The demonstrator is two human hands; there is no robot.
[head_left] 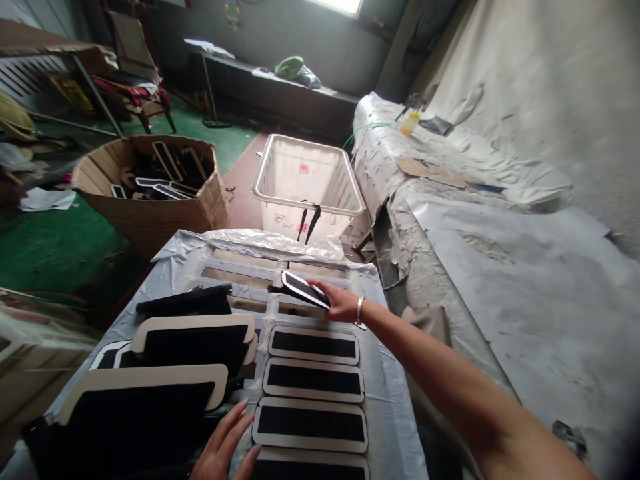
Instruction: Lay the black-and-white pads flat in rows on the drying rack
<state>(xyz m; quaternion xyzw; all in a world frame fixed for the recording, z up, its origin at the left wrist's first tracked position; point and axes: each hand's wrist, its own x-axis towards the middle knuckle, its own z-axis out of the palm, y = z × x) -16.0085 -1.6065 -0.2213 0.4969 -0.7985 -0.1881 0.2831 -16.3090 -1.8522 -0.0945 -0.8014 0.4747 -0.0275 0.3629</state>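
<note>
The right grip (343,303) held a tilted framed panel (299,288) by one end, beyond the row of panels (313,380); so pinched, it might have slipped or knocked the row askew. The left grip (223,447) spread wide left of the row. Beneath the row lay the sheeted surface (387,380); beyond it, a white bin (274,220) and a carton (155,220).

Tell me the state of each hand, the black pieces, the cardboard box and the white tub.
Right hand: gripping a tilted piece
Left hand: open, fingers extended
Row of pieces: lying flat
Pieces at left: overlapping
Cardboard box: open, holding similar pieces
White tub: open-topped
</note>
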